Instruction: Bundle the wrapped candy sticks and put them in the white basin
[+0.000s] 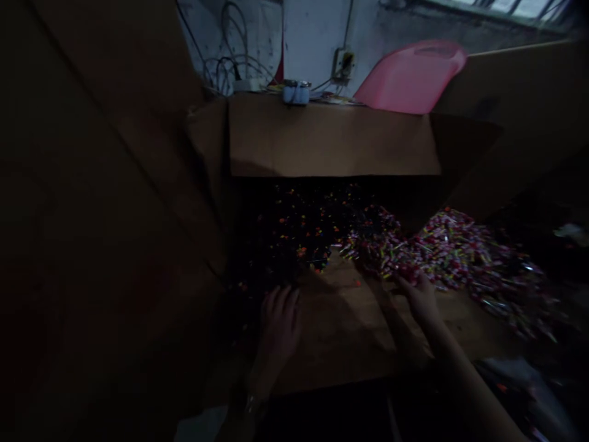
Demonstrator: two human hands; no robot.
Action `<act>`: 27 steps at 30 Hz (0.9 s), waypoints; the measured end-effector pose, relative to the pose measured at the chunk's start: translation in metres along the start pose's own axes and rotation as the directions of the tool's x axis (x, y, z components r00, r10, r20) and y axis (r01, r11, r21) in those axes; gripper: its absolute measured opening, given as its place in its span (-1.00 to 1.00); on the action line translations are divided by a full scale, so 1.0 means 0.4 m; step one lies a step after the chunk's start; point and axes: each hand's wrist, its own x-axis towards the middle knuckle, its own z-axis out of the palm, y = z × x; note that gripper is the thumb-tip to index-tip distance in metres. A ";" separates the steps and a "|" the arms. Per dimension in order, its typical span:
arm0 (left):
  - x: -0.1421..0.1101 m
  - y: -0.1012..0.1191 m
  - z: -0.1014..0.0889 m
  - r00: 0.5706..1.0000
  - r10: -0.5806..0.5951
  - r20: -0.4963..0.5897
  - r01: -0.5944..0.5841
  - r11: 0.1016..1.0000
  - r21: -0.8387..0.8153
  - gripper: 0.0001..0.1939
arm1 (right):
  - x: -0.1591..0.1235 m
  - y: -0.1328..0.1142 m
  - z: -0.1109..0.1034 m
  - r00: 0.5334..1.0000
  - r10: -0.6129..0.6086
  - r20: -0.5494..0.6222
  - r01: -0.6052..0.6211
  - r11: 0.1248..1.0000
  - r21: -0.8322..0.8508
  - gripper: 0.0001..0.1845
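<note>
Head view: your right hand (pixel 422 302) is at small shiny pieces (pixel 460 245); whether its or your left hand's (pixel 278 325) fingers hold any is unclear. Likely light, slippery; scoop the near edge.

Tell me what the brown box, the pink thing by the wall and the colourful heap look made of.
Brown box: probably cardboard, matte, with flat, straight-edged panels. Pink thing: likely plastic, smooth, one moulded-looking curve. Colourful heap: perhaps plastic or foil pieces, since some glint; too dark to be sure.

Pink plastic object (pixel 411 80), wall socket (pixel 343 64), tangled cables (pixel 223 66), barred window (pixel 515 7)
</note>
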 end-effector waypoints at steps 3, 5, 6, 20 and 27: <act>0.073 -0.006 0.008 0.983 -0.056 0.177 0.037 0.993 0.108 -0.47 | -0.092 -0.034 0.002 0.993 0.056 0.104 -0.067 0.992 0.103 -0.66; 0.100 -0.006 0.020 0.962 -0.052 0.267 0.021 0.993 0.117 -0.56 | -0.167 -0.057 0.006 0.976 0.132 0.173 -0.162 0.971 0.174 -0.68; 0.105 -0.001 0.025 0.956 -0.041 0.292 0.008 0.994 0.111 -0.63 | -0.203 -0.067 0.008 0.963 0.185 0.198 -0.226 0.951 0.209 -0.67; 0.166 0.116 0.071 0.894 -0.331 0.303 0.388 0.909 -0.153 -0.59 | -0.393 -0.071 0.083 0.830 0.532 0.168 -0.546 0.714 0.439 -0.55; 0.183 0.075 0.019 0.837 -0.359 0.413 0.542 0.640 -0.544 -0.71 | -0.385 -0.106 0.087 0.858 0.483 0.178 -0.507 0.736 0.448 -0.59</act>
